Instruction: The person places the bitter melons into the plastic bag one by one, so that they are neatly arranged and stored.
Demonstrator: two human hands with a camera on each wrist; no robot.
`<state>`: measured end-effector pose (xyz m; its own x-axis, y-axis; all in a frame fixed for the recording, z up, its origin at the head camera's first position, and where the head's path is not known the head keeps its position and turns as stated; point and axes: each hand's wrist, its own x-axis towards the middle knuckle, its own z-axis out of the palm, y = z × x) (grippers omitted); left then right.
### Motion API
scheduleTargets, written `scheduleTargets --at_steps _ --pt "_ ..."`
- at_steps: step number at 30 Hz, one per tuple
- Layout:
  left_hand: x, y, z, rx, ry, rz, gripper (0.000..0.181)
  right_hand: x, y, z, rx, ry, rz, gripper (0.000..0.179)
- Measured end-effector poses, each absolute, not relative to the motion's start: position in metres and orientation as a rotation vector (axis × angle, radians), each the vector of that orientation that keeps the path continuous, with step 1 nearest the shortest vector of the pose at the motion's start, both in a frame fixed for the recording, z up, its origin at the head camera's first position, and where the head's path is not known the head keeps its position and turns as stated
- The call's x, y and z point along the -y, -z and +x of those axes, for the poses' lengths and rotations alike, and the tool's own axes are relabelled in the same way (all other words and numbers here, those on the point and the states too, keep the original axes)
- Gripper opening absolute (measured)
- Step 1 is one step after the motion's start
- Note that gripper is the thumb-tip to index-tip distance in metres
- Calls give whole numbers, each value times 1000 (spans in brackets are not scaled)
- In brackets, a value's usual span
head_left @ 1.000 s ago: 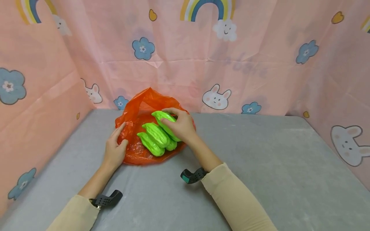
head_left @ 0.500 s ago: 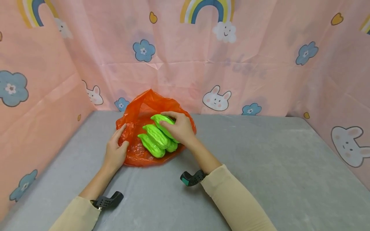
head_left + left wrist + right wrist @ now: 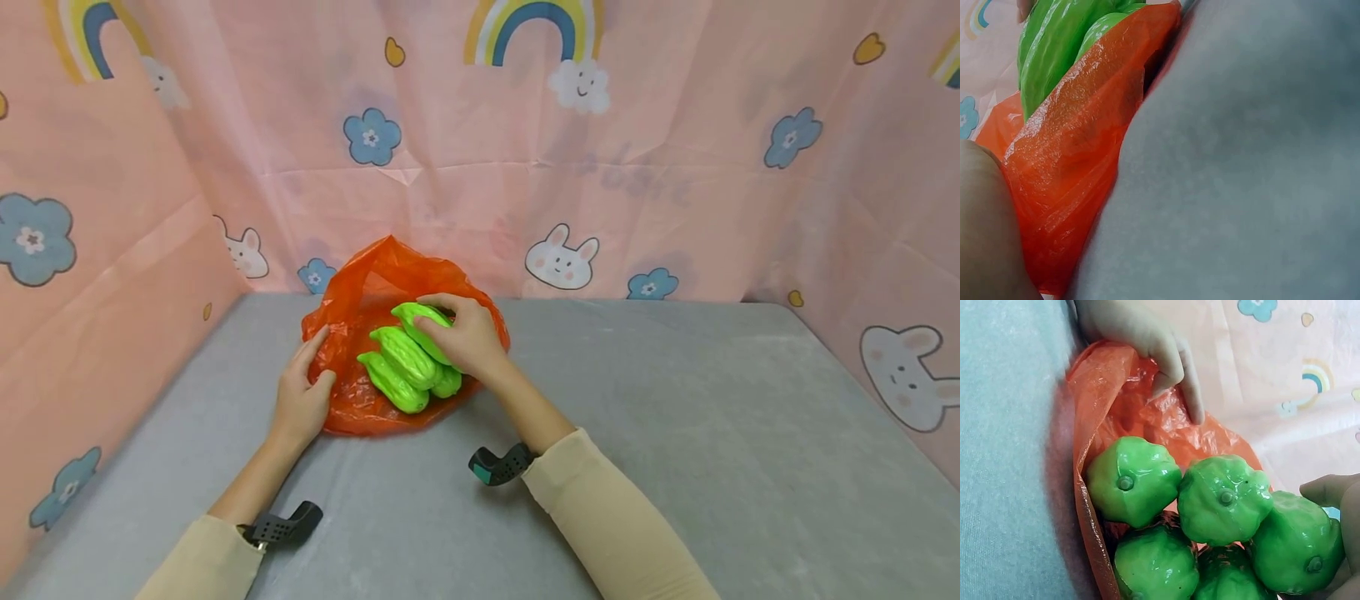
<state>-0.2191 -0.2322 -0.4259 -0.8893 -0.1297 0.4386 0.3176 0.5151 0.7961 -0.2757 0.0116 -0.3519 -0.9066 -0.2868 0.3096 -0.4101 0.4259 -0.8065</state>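
Observation:
Several shiny green bitter melons [image 3: 405, 357], ridged and pointed, lie piled in a crumpled orange plastic bag [image 3: 367, 421] whose mouth is spread wide. My right hand [image 3: 472, 333] grips the uppermost, rightmost bitter melon [image 3: 423, 321] from above, thumb on its near side and fingers on its far side. My left hand [image 3: 300, 400] rests at the bag's left rim, thumb and forefinger spread apart against the plastic; its other fingers are hidden. In the right wrist view, the round stem ends of the bitter melons [image 3: 1225, 497] face the camera. The left wrist view shows the bag's outer side [image 3: 1072, 169].
A grey cloth-covered table [image 3: 675, 433] carries the bag at its back left. Pink printed curtains [image 3: 465, 183] with rainbows, flowers and rabbits hang behind it and along both sides. Dark straps with camera mounts sit on both wrists.
My right hand and the bitter melon in it have sunk slightly towards the others in the bag. The left hand keeps its place at the rim; the head view shifts a little.

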Motion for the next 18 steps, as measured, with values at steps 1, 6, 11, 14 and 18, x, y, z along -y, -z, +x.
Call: scheduleTargets --at_steps 1,6,11,14,18 --pt "232 426 -219 2316 1340 -149 64 -12 352 -275 2545 -1498 625 36" --pt "232 425 -219 2317 1329 -142 64 -12 351 -275 2553 -1502 631 41" --pt "232 425 -218 2314 1335 -148 63 -13 351 -276 2545 -1489 641 42" --pt "232 426 -219 2311 1335 -140 63 -16 349 -276 2519 -1492 645 40" --pt "232 428 -220 2332 1307 -116 64 -21 346 -275 2482 -1506 658 40"
